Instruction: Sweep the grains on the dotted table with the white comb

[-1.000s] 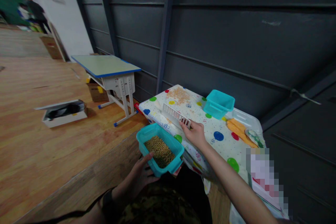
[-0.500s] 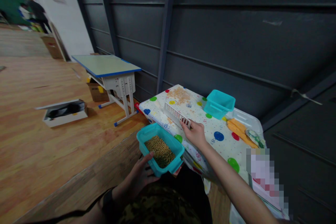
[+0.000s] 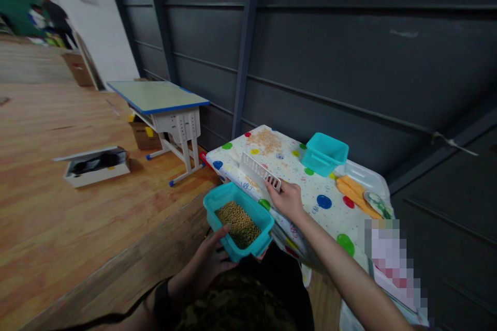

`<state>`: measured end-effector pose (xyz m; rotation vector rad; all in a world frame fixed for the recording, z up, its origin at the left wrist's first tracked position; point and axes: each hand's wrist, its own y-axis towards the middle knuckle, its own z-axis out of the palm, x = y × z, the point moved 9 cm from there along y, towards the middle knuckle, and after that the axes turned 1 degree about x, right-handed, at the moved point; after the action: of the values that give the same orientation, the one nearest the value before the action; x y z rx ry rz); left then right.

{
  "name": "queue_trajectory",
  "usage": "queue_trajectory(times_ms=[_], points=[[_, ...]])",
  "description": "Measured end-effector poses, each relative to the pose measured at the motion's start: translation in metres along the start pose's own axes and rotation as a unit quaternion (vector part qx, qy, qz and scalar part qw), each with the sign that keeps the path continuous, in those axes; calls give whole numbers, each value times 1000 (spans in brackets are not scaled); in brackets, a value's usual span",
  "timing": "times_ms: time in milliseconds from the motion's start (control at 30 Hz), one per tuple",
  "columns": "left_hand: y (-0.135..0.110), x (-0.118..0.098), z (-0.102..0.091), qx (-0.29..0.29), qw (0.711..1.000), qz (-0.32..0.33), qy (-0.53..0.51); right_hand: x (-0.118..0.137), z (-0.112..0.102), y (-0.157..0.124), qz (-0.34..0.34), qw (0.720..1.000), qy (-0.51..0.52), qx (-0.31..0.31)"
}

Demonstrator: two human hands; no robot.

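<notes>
My left hand [image 3: 212, 256] grips the near left side of a teal plastic box [image 3: 264, 214], thumb over the rim, fingers underneath. Inside the box lie yellowish round beans [image 3: 238, 222], like soybeans. The box is just off the edge of a table with a balloon-print cover [image 3: 295, 201]. My right hand [image 3: 287, 199] is closed round the near end of a white slotted plastic strip [image 3: 256, 168], which stands on its long edge near the table's edge. Small pale grains [image 3: 250, 182] lie beside the strip, close to the edge. Farther back spreads a patch of beige grains [image 3: 266, 141].
A second teal box [image 3: 324, 152] stands at the table's back. Near it are a clear tray [image 3: 365, 176], an orange cloth [image 3: 355, 194] and a round green-and-white item [image 3: 377, 203]. A dark panelled wall [image 3: 349, 51] rises behind. A school desk [image 3: 159, 95] stands left.
The white strip in my right hand has shifted slightly towards the table's near edge. My left hand and the box with the beans have barely moved.
</notes>
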<state>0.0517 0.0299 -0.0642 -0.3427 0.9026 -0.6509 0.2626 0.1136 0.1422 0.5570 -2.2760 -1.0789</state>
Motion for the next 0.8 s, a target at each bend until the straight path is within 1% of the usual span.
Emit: queue_trajectory(times_ms=[133,300,400,600,700,800], points=[[-4,-2,3,-15,1000,1,-3,3,-1,-2,-11,1000,-11,-15],[-10,-5,10,-12,1000,2,-1,9,-2,-4,-36,998,-28,-31],[-11,-6,10,-12,1000,10,-6,13,-3,-5,-54,998,-32,-31],[-10,-6,11,-30,1000,-4,6,13,2,-9,-30,998,-49,3],[-12,-8,12,-32,999,-2,10,18,3,-13,-14,998,-64,10],[-13,-8,13,-18,1000,0,13,26,0,-17,-6,997,-79,5]])
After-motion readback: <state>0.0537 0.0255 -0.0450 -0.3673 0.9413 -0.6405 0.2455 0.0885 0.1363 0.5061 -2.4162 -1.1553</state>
